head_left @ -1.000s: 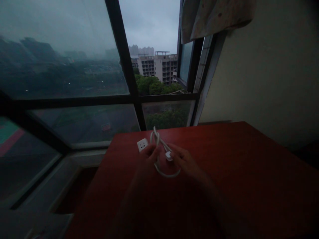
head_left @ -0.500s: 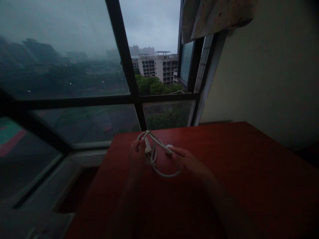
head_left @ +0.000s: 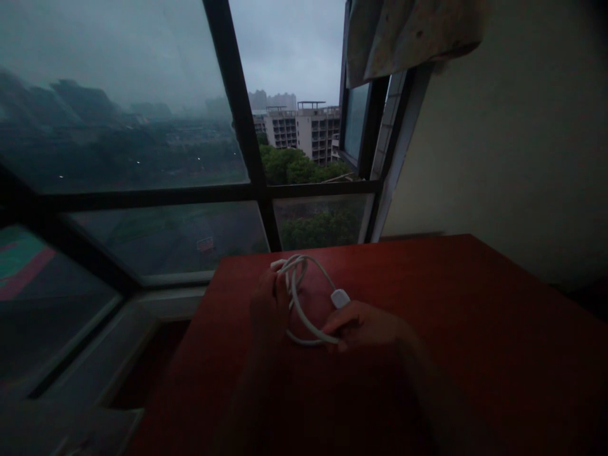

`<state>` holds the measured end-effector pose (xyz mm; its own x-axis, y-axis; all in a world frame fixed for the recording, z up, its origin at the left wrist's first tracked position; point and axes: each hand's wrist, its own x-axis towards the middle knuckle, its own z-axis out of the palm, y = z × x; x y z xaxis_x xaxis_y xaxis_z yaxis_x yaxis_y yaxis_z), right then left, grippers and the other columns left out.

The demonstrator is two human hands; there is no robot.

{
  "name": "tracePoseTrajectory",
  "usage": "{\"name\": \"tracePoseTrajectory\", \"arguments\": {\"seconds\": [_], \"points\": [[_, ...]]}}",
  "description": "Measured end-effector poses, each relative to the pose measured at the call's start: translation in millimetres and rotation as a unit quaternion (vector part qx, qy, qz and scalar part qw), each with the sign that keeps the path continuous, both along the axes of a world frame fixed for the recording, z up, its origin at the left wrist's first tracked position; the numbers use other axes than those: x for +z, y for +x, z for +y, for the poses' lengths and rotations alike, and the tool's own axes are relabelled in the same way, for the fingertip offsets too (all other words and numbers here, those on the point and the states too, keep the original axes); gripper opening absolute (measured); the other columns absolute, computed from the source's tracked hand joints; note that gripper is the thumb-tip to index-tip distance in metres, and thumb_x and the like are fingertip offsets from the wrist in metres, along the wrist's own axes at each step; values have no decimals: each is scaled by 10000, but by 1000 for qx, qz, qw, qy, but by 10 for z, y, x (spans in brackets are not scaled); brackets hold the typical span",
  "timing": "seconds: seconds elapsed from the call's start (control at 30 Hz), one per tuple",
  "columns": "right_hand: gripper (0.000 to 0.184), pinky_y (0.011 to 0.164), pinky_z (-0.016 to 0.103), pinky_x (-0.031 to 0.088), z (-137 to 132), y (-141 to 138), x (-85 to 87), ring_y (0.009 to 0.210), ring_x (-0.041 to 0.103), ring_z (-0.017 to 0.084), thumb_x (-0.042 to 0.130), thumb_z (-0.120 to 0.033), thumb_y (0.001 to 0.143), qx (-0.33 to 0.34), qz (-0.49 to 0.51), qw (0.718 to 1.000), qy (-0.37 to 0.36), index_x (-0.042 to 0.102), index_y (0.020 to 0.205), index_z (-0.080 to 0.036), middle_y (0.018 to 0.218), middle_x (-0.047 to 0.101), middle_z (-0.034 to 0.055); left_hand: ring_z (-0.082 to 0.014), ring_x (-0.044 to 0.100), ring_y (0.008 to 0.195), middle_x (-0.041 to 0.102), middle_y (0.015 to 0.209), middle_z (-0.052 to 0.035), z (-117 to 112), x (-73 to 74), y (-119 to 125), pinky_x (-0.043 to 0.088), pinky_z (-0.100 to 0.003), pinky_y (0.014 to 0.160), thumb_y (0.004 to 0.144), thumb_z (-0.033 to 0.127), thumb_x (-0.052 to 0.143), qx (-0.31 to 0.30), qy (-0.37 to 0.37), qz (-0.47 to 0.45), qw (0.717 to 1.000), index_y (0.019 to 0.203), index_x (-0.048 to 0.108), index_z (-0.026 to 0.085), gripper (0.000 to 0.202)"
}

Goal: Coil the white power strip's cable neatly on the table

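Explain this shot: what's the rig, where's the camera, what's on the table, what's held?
There's no machine: these are one person's bare hands, seen by a head-worn camera looking forward and down. The left hand grips loops of white cord; the right hand pinches another stretch. A white plug-like piece sits by the right hand; I can't tell whether it's gripped. All this is over a reddish table by a window frame. Dim light hides whether the lower loop touches the tabletop.

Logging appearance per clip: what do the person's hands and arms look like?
The left hand and right hand are ungloved. No sleeve or watch shows on the arms, though they fade into shadow lower down. Too dark to tell about rings.
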<state>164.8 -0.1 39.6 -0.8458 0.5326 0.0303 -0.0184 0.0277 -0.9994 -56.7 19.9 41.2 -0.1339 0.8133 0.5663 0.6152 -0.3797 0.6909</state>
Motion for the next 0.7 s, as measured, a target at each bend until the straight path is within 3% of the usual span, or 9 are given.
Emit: {"name": "tracePoseTrajectory", "arguments": {"seconds": [0.13,0.23,0.37,0.53,0.6,0.7], "points": [[354,753,267,480,-13,-15,22,802,613,143,725,-322,738,-6,-16,1000,-1,703,1060,-177,909,693,34,-219,587,1098,599,1262,-104,6,40,-17,451,-336,898,926,356,436,-29,12,-64,997,763,619,185,299],[351,764,264,473,-27,-50,49,834,618,147,721,-321,751,7,-8,1000,-15,692,1069,-176,927,690,40,-209,626,1007,650,1185,-100,-8,61,-14,476,-313,836,930,386,428,-74,-17,-95,993,924,663,194,304],[528,738,288,482,-68,-140,8,837,643,166,638,-422,828,17,54,995,-82,542,1287,-181,964,687,85,-183,645,859,690,1107,-80,-46,49,9,477,-265,740,925,409,442,-54,-44,-92,993,1146,638,219,351],[600,644,298,523,-150,-381,-70,726,675,171,589,-448,857,-112,179,957,-200,406,1389,-238,966,678,84,-188,647,879,680,1148,-74,-94,-28,92,470,-278,772,917,346,468,-88,-26,-30,995,1034,674,239,261],[657,524,252,507,-167,-461,-65,575,638,135,608,-450,841,-167,207,940,-212,366,1414,-239,866,673,48,-199,645,932,681,1151,-69,-118,-49,138,463,-290,811,910,317,482,-110,-17,3,994,970,685,245,224],[674,362,170,385,-179,-489,-28,386,504,68,585,-429,864,-241,185,934,-189,307,1448,-236,703,631,-16,-204,649,954,699,1110,-63,-154,-45,189,454,-284,823,901,304,500,-104,-5,25,994,1003,685,258,216]]}}
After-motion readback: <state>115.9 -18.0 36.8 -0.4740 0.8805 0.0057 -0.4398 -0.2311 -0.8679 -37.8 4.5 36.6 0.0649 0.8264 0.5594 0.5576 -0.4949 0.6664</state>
